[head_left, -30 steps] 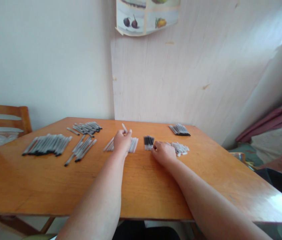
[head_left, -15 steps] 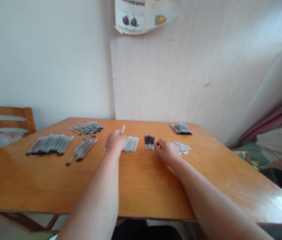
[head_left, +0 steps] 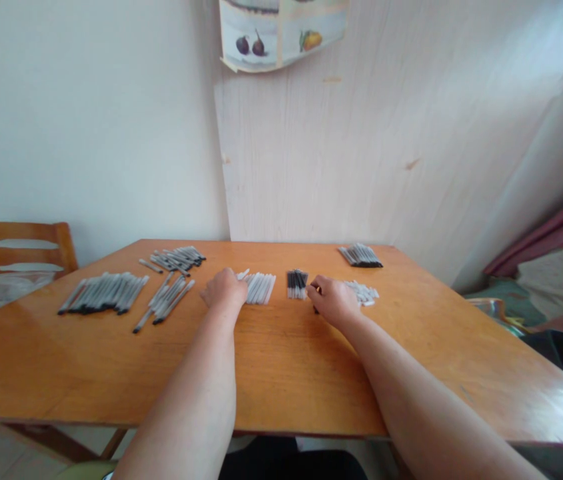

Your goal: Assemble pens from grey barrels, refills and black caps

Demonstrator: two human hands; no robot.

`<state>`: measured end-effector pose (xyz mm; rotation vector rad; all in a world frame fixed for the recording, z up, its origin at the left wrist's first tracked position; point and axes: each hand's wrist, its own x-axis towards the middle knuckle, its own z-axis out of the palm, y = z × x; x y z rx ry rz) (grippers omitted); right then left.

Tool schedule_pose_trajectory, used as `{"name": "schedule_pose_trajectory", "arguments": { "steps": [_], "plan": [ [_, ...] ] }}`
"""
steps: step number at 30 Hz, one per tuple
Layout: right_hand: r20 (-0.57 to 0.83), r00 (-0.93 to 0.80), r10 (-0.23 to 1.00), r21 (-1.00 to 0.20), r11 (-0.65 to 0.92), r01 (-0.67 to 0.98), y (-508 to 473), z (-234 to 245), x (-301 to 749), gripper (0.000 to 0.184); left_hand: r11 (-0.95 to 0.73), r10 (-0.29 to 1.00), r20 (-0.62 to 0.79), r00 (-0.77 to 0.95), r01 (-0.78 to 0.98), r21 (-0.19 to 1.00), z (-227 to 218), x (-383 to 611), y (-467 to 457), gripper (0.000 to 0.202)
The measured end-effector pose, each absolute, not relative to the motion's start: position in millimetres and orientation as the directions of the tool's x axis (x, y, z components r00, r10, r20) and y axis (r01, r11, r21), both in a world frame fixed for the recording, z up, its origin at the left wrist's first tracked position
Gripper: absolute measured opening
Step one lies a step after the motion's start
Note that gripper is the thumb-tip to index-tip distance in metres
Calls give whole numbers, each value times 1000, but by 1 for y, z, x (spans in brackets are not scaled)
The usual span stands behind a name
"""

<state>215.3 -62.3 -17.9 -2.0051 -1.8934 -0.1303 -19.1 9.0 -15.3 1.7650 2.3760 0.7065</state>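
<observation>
left hand (head_left: 226, 290), grip hidden, overlaps white translucent plastic tubes (head_left: 261, 289); right hand (head_left: 335, 299), fingers curled, hold unclear, nears slim black-and-clear rods (head_left: 296, 285); glossy orange wooden tabletop (head_left: 301, 373) extends to its near edge.

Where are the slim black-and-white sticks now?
In the head view, the sticks lie on the brown wooden table, right of the slender white tubes and left of the bare right hand.

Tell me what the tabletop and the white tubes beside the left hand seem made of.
Tabletop: likely wood, glossy varnish; faint grain-like streaks, bright reflection at right. White tubes: probably smooth plastic, from their pale, milky look; too small to be sure.
</observation>
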Motion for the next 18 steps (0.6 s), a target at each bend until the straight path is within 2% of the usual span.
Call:
{"name": "schedule_pose_trajectory", "arguments": {
  "steps": [18],
  "plan": [
    [339,91,937,-257,-1,967,-63,-13,218,37,225,927,216,-307,915,335,-18,-18,6,29]
  ]
}}
